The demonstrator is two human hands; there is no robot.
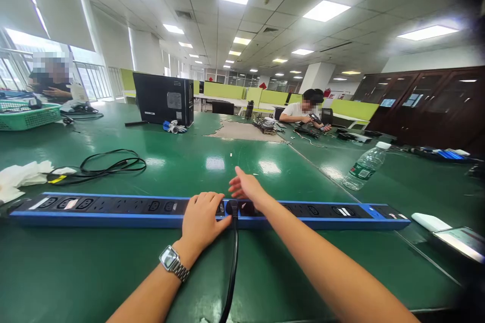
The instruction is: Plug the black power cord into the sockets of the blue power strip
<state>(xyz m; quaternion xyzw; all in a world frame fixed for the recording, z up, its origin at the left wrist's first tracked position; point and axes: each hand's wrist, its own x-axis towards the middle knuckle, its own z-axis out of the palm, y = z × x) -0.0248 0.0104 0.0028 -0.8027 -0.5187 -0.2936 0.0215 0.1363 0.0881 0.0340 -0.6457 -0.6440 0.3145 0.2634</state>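
A long power strip (121, 206), blue-edged with black sockets, lies across the green table in front of me. My left hand (202, 217), with a watch (172, 261) on its wrist, clasps the strip near its middle, fingers over the far edge. The thumb points at a black plug (232, 208) seated in the strip, and the plug's thick cord (234, 262) runs down toward me. Just right of the plug, my right hand (248, 187) hovers over the strip with its fingers stretched out and nothing in them. Its wrist hides some sockets.
A coiled black cable (113, 161) and white tissue (22, 176) lie at left. A tilted water bottle (367, 166) and a phone (460, 239) are at right. Farther back stand a computer case (162, 98) and a green basket (30, 117). Two people sit at the table's far sides.
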